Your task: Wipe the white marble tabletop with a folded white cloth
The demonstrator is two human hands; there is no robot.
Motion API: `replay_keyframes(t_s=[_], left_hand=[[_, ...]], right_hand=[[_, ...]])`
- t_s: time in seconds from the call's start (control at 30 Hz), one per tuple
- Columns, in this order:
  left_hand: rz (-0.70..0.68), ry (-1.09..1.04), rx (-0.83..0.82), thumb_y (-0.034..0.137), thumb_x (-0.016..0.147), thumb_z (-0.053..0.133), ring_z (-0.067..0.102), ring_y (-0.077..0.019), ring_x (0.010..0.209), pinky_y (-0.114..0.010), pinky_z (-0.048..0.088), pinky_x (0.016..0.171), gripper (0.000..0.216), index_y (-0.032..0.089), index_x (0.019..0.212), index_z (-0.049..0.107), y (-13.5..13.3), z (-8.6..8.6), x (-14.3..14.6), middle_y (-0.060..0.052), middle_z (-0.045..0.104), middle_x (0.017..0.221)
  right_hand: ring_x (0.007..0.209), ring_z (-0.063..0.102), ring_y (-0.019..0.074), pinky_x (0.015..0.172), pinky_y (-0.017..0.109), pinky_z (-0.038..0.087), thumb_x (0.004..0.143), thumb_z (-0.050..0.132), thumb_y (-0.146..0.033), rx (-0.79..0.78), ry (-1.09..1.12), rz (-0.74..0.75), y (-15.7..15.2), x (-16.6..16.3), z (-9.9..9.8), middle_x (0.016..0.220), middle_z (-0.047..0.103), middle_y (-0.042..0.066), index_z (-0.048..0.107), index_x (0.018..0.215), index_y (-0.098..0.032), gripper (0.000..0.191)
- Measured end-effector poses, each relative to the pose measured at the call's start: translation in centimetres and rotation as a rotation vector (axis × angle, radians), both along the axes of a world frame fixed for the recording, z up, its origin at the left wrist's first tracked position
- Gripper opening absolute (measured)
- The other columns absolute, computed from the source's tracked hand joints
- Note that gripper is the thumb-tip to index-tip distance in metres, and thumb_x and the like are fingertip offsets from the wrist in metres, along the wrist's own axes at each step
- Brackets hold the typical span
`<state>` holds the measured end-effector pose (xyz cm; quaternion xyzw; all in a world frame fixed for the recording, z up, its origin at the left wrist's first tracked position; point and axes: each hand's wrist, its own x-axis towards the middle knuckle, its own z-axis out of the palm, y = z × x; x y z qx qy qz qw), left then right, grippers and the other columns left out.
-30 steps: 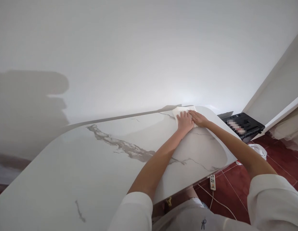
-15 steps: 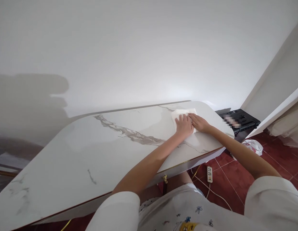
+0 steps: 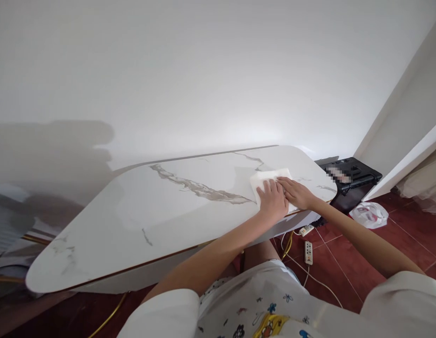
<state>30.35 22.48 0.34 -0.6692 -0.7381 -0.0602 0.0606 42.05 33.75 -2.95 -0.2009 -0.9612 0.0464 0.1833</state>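
Observation:
A white folded cloth (image 3: 266,180) lies on the white marble tabletop (image 3: 175,206), near its front right edge. My left hand (image 3: 273,200) presses flat on the cloth with fingers stretched out. My right hand (image 3: 295,192) lies beside it, fingers also flat on the cloth and touching the left hand. Both arms reach forward from white short sleeves.
The white wall stands right behind the table. A black case (image 3: 351,176) sits on the red tiled floor (image 3: 390,239) at the right, with a white plastic bag (image 3: 369,215) and a power strip (image 3: 308,252) with its cable near it. A white board leans at far right.
Both hands have drawn the cloth toward me from the table's far right corner to its front edge. The view has pulled back, showing more of the table.

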Motion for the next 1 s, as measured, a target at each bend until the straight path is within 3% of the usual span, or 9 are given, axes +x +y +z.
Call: replay_keyframes(t_s=[0.23,0.47,0.67,0.83,1.0], left_hand=[[-0.03,-0.027,-0.007,0.032,0.091,0.034,0.026,-0.0413,0.139,-0.063,0.032,0.106,0.058,0.008,0.144,0.035,-0.2,-0.4,2.1,-0.022,0.033,0.151],[-0.113,-0.053,0.028,0.034,0.092,0.033,0.027,-0.0405,0.139,-0.062,0.032,0.105,0.058,0.007,0.143,0.036,2.9,-0.7,2.6,-0.021,0.034,0.15],[-0.073,-0.085,0.077,0.033,0.091,0.036,0.031,-0.0376,0.135,-0.059,0.032,0.105,0.055,0.01,0.14,0.04,7.8,-0.6,1.5,-0.018,0.038,0.147],[-0.061,-0.12,0.083,0.033,0.091,0.035,0.032,-0.0349,0.133,-0.056,0.03,0.106,0.051,0.014,0.138,0.041,11.7,-0.6,-0.7,-0.016,0.041,0.144],[-0.026,-0.142,0.092,0.032,0.091,0.033,0.03,-0.0346,0.133,-0.056,0.028,0.106,0.052,0.01,0.138,0.04,15.0,-0.9,-2.9,-0.017,0.038,0.144]], right_hand=[[0.137,0.039,0.0246,0.11,0.048,0.04,0.096,0.029,-0.031,-0.021,0.02,0.01,-0.7,2.8,0.1,0.145,0.046,0.013,0.04,0.142,-0.02,0.048],[0.136,0.041,0.0229,0.11,0.047,0.04,0.096,0.028,-0.029,-0.019,0.034,-0.068,1.4,4.1,0.1,0.143,0.048,0.01,0.04,0.141,-0.023,0.047],[0.137,0.04,0.022,0.113,0.043,0.036,0.094,0.028,-0.025,-0.007,-0.023,-0.149,6.3,2.3,0.3,0.144,0.047,0.01,0.042,0.139,-0.018,0.047],[0.134,0.044,0.0227,0.108,0.041,0.042,0.093,0.028,-0.023,-0.022,-0.069,-0.233,9.8,-0.5,1.0,0.146,0.045,0.012,0.043,0.137,-0.014,0.047],[0.126,0.053,0.0261,0.1,0.045,0.048,0.093,0.029,-0.027,-0.046,-0.072,-0.262,12.3,-3.0,1.7,0.147,0.046,0.008,0.043,0.137,-0.02,0.046]])
